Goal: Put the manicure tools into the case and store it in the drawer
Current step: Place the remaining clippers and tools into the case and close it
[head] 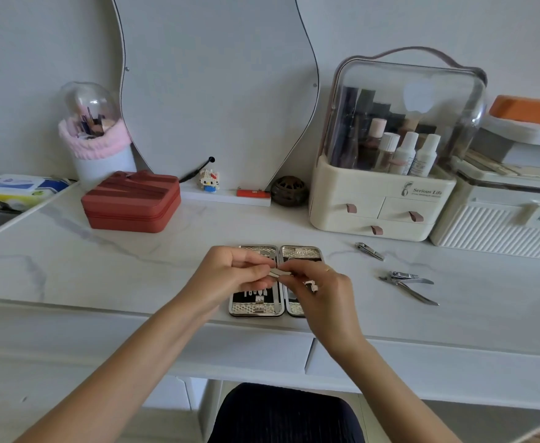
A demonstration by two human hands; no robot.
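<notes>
The manicure case [300,252] lies open flat on the white marble desk [134,270], with black lining and a few tools seated in its left half. Over it, my left hand [230,276] and my right hand [323,292] both pinch one small metal tool [279,273] between their fingertips. To the right on the desk lie a small nail clipper [369,251] and a larger clipper with cuticle nippers [409,284]. Two closed drawer fronts [246,346] run under the desk edge.
A red zipped box [131,203] sits back left beside a brush holder [97,145]. A cosmetics organiser with small drawers [380,199] and a white ribbed box [498,225] stand back right. A mirror [217,91] leans on the wall.
</notes>
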